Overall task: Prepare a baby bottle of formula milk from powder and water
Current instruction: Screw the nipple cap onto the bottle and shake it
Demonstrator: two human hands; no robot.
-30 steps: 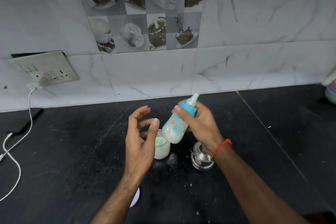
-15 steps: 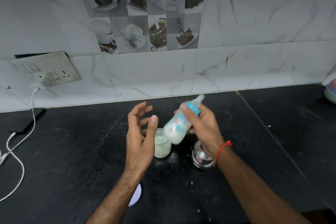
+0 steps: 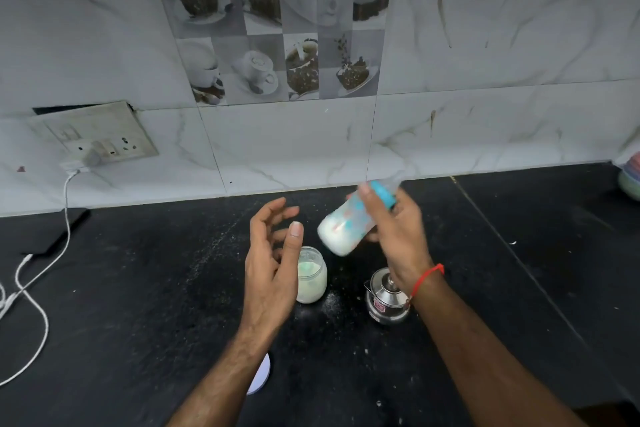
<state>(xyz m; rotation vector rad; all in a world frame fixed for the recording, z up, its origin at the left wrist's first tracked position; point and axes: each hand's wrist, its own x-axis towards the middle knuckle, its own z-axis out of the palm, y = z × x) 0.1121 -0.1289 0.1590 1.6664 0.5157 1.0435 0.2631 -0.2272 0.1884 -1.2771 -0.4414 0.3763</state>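
**Bottle tilted in my right hand, left hand open beside it**

I've got the baby bottle (image 3: pixel 349 222) in my right hand (image 3: pixel 398 236), fingers wrapped round its upper half near the blue collar (image 3: pixel 382 194), and it's up off the counter, tilted hard: base down toward my left fingertips, teat end up and away toward the wall. It's blurred, so the teat itself I can't make out. White liquid sits in the lower end of the bottle, just past my right fingertips.

My left hand (image 3: pixel 273 263) is raised, empty, fingers relaxed and slightly spread, thumb up, palm facing the bottle. There's a clear gap between my left thumb and the bottle's base; they are not touching.

Right behind my left palm, partly covered by it, stands the glass jar (image 3: pixel 313 279) of pale powder, lid off, resting on the black counter (image 3: pixel 138 288). Below my right wrist, under the red thread bracelet (image 3: pixel 427 279), sits the small steel kettle (image 3: pixel 386 298), lid on. White powder is scattered on the counter between jar and kettle, below the fingers of both hands. A round white lid (image 3: pixel 261 374) peeks out from under my left forearm.

Far off to the left of my left hand, a white charger cable (image 3: pixel 41 288) runs down from the wall socket (image 3: pixel 97 135) across the counter.
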